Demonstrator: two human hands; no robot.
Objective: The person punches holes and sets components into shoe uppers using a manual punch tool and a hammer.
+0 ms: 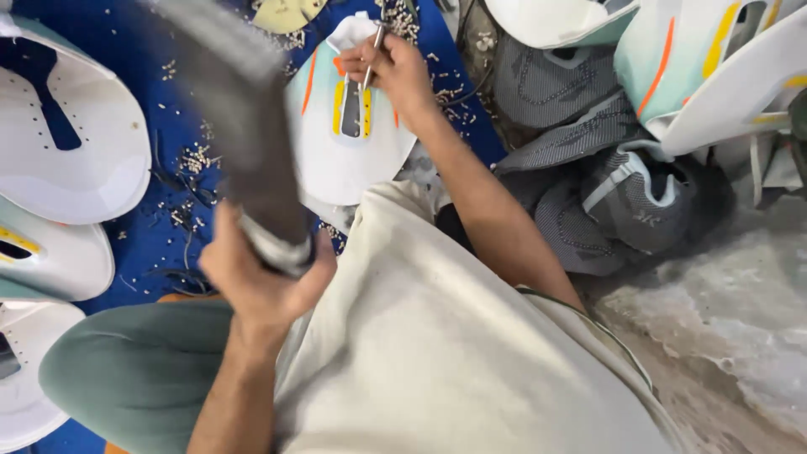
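The grey piece (239,126) in the left hand (252,282) is blurred, so its make is hard to tell; it reads as a long dark strip with a pale band at its lower end, running from the hand up toward 11 o'clock. Its top is cut off by the picture's upper edge. The person's pale shirt (437,353) fills the lower middle and hides whatever lies under it, and a green trouser knee (126,370) covers the 7 o'clock corner.

The left hand sits just below centre, forearm rising from 6 o'clock, fingers and thumb wrapped tight round the strip's lower end. The right hand (391,71) is at 12 o'clock, its arm stretched from the body up across the blue mat (168,101). Its fingertips pinch a thin metal tool (371,55), held nearly upright, the tip down at the slot of a white shoe upper (349,143) with yellow and orange stripes, which lies flat on the mat just above the shirt.

Four more white uppers lie at 9 o'clock, all cut by the left edge. At 1 to 2 o'clock a heap holds about three pale uppers, partly cropped, with a pile of grey knit uppers (588,168) below them, too tangled to count. Small pale scraps (195,158) dot the mat.
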